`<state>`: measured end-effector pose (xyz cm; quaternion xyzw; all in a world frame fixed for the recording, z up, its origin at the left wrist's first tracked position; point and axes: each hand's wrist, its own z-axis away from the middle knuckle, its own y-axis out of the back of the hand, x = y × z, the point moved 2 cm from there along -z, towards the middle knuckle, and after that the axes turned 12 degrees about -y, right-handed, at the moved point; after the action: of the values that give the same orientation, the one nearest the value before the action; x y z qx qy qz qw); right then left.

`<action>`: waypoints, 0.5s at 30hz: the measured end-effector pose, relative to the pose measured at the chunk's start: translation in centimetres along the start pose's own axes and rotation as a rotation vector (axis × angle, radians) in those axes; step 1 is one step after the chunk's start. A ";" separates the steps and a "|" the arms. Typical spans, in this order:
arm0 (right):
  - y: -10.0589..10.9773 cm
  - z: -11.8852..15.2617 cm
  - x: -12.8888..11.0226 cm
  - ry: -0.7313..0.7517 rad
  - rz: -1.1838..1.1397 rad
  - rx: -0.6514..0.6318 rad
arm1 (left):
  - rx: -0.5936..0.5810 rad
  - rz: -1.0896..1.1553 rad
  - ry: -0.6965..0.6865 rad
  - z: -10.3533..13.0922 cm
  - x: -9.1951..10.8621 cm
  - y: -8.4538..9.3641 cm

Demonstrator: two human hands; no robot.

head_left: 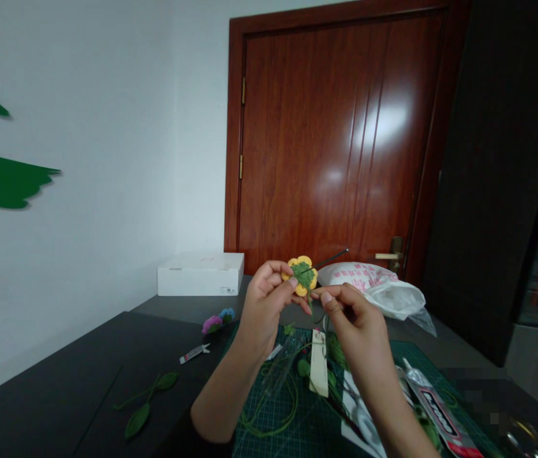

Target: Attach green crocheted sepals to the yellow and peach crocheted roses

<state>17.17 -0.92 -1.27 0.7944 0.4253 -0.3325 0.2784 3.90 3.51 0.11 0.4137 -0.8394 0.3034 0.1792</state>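
Note:
My left hand [271, 296] pinches a crocheted flower [304, 275] between thumb and fingers. The flower has yellow scalloped petals and a green knitted middle turned toward me. A thin dark rod [328, 258] sticks out from the green middle, up and to the right; whether it is a wire or a hook I cannot tell. Just below the flower's right side, my right hand [352, 312] has thumb and forefinger closed on a strand of green yarn [311, 305] that hangs from the flower. Both hands are raised above the table.
A green cutting mat [269, 404] carries a cream label card [319, 362], scissors [367, 426] and a large glue tube [440, 410]. Left of it lie a green leaf sprig [139, 420], a small tube [194, 353] and a purple flower [212, 324]. Behind stand a white box [200, 275] and plastic bag [359, 275].

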 end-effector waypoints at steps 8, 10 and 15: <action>-0.3 -0.1 0.9 -0.106 -0.107 -0.039 | 0.106 -0.046 0.006 0.1 -0.1 -0.2; -0.3 -0.1 0.8 -0.113 -0.123 -0.049 | 0.132 -0.050 -0.007 0.1 0.0 -0.1; -0.3 -0.3 0.9 -0.124 -0.166 -0.079 | 0.145 -0.046 -0.011 0.1 0.3 -0.1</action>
<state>17.38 -0.05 -1.83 0.7227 0.4843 -0.3859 0.3070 3.79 3.22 0.24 0.4464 -0.8065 0.3569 0.1512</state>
